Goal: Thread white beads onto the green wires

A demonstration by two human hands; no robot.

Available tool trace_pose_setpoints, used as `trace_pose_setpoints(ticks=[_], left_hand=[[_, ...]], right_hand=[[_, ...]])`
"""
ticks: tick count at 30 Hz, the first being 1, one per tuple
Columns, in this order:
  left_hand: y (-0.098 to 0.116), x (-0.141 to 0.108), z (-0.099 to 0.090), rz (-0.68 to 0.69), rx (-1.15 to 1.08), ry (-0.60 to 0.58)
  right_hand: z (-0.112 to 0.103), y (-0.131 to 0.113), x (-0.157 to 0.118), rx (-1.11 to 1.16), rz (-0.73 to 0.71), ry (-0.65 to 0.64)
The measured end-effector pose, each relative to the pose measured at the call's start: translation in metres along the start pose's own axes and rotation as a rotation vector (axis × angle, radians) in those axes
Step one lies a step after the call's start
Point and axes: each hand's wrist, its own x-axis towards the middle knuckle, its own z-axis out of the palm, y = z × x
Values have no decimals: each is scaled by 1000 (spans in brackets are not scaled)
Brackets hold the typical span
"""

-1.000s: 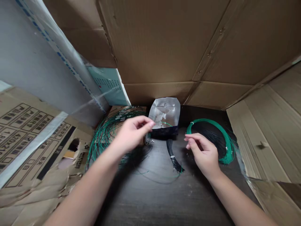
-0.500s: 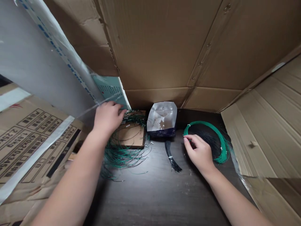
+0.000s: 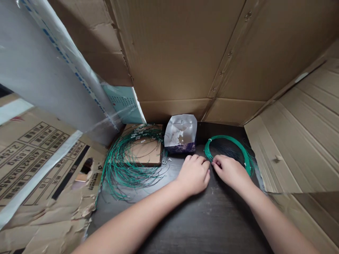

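My left hand [image 3: 194, 173] lies low over the table, its fingers curled down and pressed together. It covers the spot of the tied bundle of black wires, and what its fingertips hold is hidden. Close on its right is my right hand [image 3: 231, 171], with thumb and fingers pinched at the near left end of a coil of green wire [image 3: 225, 137]. The coil is tied with a white band, and dark wires [image 3: 230, 151] lie inside its loop. An open silver-lined pouch [image 3: 181, 132] with small white pieces in it stands just beyond my left hand.
On the left, loose green and black wires with white ends [image 3: 116, 165] spread over a flat cardboard box [image 3: 148, 150] and the table. Small white pieces [image 3: 164, 162] lie near its corner. Cardboard walls [image 3: 172, 53] rise behind and right; a printed carton [image 3: 53, 158] stands left.
My left hand has moved right and nearer, from the wires on the flat box to the black bundle. My right hand has shifted slightly right and nearer, fingers still pinched.
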Motion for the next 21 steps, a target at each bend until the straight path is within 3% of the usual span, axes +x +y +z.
trace_pose_setpoints(ticks=[3, 7, 12, 17, 21], left_hand=[[-5, 3, 14, 25, -37, 1], [-12, -4, 15, 50, -54, -9], [-16, -5, 13, 43, -100, 8], [-19, -3, 15, -75, -220, 46], [-19, -3, 15, -113, -261, 54]], right_hand=[[-6, 12, -4, -2, 43, 87], [-17, 29, -5, -39, 133, 162], [-21, 9, 21, -40, 176, 7], [-11, -17, 66, -74, 260, -67], [-4, -21, 80, -47, 204, -103]])
